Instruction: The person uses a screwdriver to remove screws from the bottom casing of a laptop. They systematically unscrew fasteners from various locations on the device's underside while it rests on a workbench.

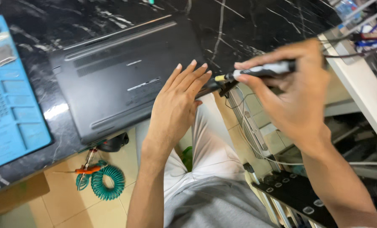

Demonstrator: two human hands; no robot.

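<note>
A dark grey laptop [121,71] lies bottom side up on a black marble table [247,29]. My left hand [178,101] rests flat on the laptop's near right corner, fingers together and extended. My right hand [294,88] grips a black and white electric screwdriver [260,71] held sideways. Its yellow tip points at the laptop's corner, just beside my left fingertips.
A blue work mat [11,97] with compartments lies at the table's left. Below the table edge hang a teal coiled cable [106,179] and an orange tool [87,169]. A white shelf [361,88] with wires stands at right. A black perforated bracket [298,196] sits near my right forearm.
</note>
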